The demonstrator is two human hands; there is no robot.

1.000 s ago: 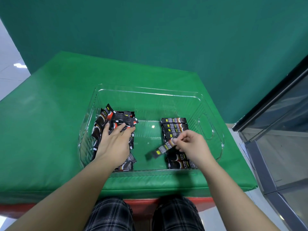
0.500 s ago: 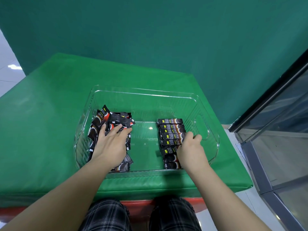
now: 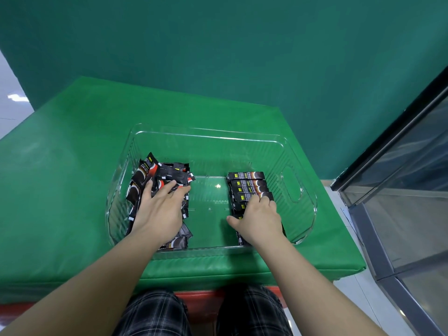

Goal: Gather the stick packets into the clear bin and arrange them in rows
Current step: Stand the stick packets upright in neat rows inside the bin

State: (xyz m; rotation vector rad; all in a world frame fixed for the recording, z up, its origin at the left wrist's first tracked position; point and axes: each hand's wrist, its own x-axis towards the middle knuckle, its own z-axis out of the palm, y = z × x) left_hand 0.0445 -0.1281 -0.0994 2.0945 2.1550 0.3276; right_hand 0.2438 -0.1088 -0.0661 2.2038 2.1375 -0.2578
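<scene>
Inside the clear bin, left hand presses flat, fingers spread, on loose packets at nine o'clock; right hand, fingers curled, presses the packet row at three o'clock.

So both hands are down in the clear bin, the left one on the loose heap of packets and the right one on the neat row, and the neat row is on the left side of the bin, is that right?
Not quite. The head view shows the neat row on the right side of the clear bin, under the right hand. The loose heap lies on the left side, under the left hand. The rest stands.
</scene>
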